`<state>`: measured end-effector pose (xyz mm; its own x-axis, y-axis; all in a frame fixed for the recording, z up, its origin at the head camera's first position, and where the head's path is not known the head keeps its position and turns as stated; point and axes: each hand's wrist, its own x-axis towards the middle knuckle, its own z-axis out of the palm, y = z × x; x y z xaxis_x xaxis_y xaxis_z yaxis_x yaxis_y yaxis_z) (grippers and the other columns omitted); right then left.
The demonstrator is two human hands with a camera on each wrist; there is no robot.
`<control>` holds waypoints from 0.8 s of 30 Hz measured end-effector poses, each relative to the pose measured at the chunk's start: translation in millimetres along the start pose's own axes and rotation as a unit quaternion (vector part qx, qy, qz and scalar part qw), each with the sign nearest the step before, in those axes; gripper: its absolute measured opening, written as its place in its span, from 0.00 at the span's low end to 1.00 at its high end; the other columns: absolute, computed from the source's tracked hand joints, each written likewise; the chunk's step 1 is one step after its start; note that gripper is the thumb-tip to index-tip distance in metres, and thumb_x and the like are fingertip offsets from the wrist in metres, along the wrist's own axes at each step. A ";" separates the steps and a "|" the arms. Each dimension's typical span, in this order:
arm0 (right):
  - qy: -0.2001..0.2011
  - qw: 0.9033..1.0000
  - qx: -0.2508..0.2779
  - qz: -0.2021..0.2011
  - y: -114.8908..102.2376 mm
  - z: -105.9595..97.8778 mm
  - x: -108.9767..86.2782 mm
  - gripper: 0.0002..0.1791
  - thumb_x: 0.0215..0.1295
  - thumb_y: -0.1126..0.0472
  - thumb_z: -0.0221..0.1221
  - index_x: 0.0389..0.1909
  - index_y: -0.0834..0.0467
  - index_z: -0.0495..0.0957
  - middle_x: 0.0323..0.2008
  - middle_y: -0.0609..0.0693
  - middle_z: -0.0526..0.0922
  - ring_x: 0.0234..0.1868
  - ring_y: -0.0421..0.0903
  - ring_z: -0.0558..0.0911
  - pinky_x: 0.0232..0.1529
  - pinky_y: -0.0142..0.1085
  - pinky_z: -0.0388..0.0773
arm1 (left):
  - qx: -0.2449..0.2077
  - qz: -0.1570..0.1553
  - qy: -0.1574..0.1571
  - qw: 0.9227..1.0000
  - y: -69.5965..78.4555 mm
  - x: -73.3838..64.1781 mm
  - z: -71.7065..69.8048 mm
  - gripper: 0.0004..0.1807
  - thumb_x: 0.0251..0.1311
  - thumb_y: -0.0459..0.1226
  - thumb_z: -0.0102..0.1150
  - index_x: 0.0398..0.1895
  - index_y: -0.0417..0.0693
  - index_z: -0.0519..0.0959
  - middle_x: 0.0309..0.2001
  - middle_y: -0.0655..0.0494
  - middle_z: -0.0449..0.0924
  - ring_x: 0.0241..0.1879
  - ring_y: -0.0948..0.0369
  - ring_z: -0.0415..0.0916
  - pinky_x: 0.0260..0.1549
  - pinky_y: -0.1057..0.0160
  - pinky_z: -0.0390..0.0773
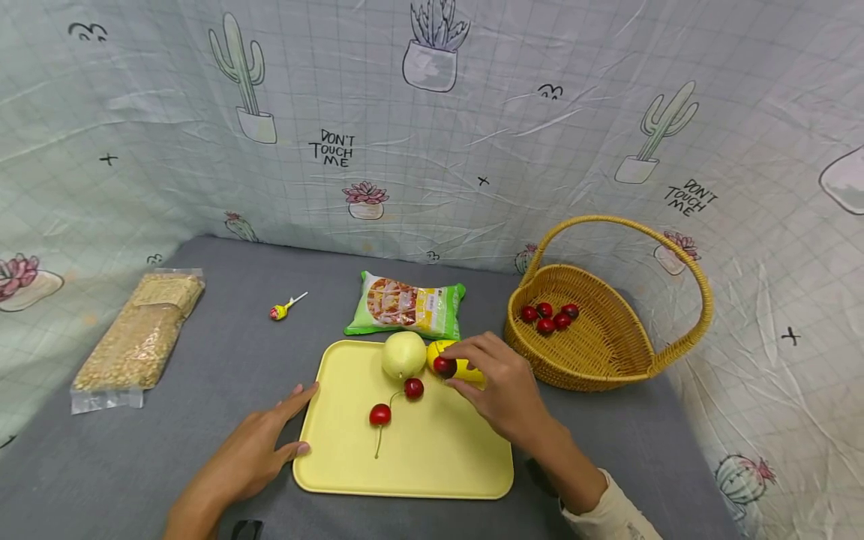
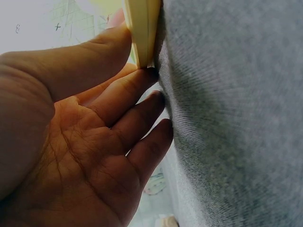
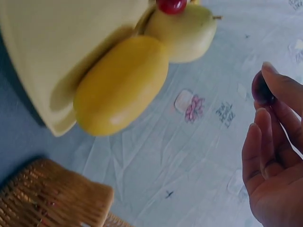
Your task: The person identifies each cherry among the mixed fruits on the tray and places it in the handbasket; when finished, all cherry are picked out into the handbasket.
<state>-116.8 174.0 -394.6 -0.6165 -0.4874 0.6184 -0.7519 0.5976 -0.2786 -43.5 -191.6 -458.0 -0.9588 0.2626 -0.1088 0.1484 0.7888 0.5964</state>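
My right hand (image 1: 502,386) pinches a dark red cherry (image 1: 444,366) between thumb and fingertips, above the tray's back right part. A smooth yellow oblong fruit (image 3: 123,85) lies on the yellow tray (image 1: 445,457) and is partly hidden by this hand in the head view. Beside it sits a pale green round fruit (image 1: 403,355) with a short stem. Two more cherries lie on the tray, one (image 1: 414,388) close to the green fruit and one (image 1: 380,415) nearer the middle. My left hand (image 1: 250,450) touches the tray's left rim with thumb and extended fingers.
A wicker basket (image 1: 607,352) with a tall handle stands to the right, holding several cherries (image 1: 545,325). Behind the tray lies a green and white food packet (image 1: 408,306). A lollipop (image 1: 280,311) and a clear bag of beige grains (image 1: 138,334) are on the left.
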 end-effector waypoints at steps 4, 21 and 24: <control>0.022 1.000 0.000 0.019 10.3 -5.2 0.6 0.26 0.45 0.64 0.85 0.48 0.55 0.89 0.45 0.47 0.89 0.40 0.43 0.83 0.35 0.32 0.84 | -0.001 0.000 -0.001 1.000 -0.2 0.0 0.1 0.49 0.61 0.39 0.76 0.84 0.50 0.62 0.77 0.30 0.65 0.71 0.31 0.72 0.62 0.30 0.77; 0.101 0.986 0.019 0.132 67.1 -27.2 -6.9 0.23 0.50 0.65 0.83 0.48 0.57 0.89 0.40 0.55 0.88 0.32 0.47 0.78 0.34 0.30 0.80 | 0.001 0.002 -0.003 1.000 -1.4 0.1 0.3 0.49 0.61 0.39 0.76 0.84 0.49 0.62 0.77 0.29 0.65 0.71 0.31 0.71 0.63 0.30 0.77; 0.114 0.981 0.034 0.155 79.7 -28.6 -10.5 0.22 0.50 0.66 0.82 0.47 0.58 0.88 0.38 0.56 0.87 0.31 0.47 0.78 0.36 0.26 0.79 | 0.004 -0.004 -0.005 1.000 -1.3 1.1 0.2 0.49 0.61 0.39 0.76 0.84 0.50 0.62 0.78 0.30 0.65 0.71 0.31 0.71 0.62 0.30 0.76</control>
<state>-163.6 245.0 -402.3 -0.7550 -0.1296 0.6428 -0.5561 0.6460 -0.5229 -44.7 -192.2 -459.0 -0.9574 0.2619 -0.1215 0.1428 0.7953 0.5891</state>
